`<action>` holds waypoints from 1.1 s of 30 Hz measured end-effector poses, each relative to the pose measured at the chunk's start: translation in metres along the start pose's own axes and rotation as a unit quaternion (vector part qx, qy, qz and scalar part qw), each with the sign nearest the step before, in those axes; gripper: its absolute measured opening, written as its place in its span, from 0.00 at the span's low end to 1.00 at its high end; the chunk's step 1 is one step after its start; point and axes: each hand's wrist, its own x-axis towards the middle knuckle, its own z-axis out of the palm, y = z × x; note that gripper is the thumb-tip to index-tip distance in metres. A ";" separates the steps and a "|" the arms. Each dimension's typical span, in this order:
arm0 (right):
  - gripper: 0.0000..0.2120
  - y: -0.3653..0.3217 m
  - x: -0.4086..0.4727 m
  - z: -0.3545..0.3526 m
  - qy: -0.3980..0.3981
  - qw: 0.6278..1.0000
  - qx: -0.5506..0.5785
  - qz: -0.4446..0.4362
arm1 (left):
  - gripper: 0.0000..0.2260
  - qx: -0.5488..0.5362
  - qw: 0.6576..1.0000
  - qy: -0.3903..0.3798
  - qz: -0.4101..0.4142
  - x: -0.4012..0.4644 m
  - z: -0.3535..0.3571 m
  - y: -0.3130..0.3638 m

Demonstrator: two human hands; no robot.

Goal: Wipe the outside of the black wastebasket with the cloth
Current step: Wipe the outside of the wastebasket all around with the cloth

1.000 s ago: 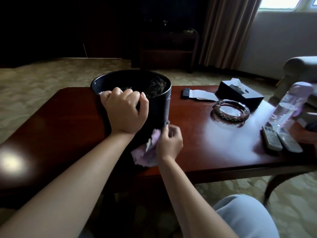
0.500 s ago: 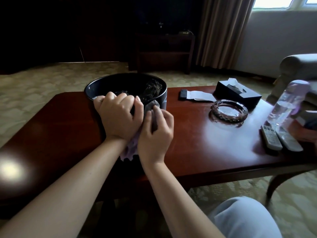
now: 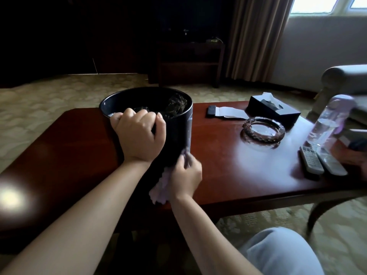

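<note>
Left hand [image 3: 139, 135] curls over the near rim of the black wastebasket [image 3: 176, 133], fingers hooked inside the lip, likely to steady it against the wiping push. Right hand [image 3: 186, 178] sits just below and right of the left, low on the basket's near wall, pinching a bunched lilac cloth [image 3: 161, 188] and pressing it to the outside surface. The wastebasket stands upright on the counter [image 3: 228, 175], directly ahead of both hands. It is a smooth, glossy, round drum, so a cloth should glide easily; a crinkled dark liner bag shows inside. The cloth looks soft, nappy, with a scalloped edge hanging below the hand. The counter is polished reddish wood, reflective. Well right of the right hand: faceted glass ashtray [image 3: 263, 130], black tissue box [image 3: 273, 110], clear water bottle [image 3: 329, 120], two remotes [image 3: 321, 162].
</note>
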 end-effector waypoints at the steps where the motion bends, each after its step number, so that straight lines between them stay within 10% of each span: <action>1: 0.11 -0.019 -0.004 0.002 -0.003 0.998 0.032 -0.059 | 0.15 -0.003 1.000 -0.002 0.005 0.000 -0.001 0.000; 7: 0.09 -0.025 -0.013 0.016 0.033 0.966 0.096 -0.239 | 0.16 -0.027 0.999 -0.020 0.013 0.000 -0.006 -0.002; 14: 0.08 0.071 -0.035 0.010 0.039 0.967 0.129 0.217 | 0.15 -0.036 0.999 -0.001 0.002 -0.001 -0.002 -0.002; 22: 0.13 0.015 -0.048 0.030 0.014 0.988 0.132 -0.081 | 0.14 -0.037 0.999 -0.014 0.015 0.000 -0.003 -0.005; 27: 0.13 0.066 -0.030 0.015 0.059 0.984 0.029 0.164 | 0.16 -0.047 0.999 -0.016 -0.003 0.000 -0.005 -0.003; 33: 0.11 0.079 -0.017 0.001 -0.029 0.986 -0.067 0.147 | 0.19 -0.068 0.997 -0.025 -0.023 0.000 -0.002 -0.004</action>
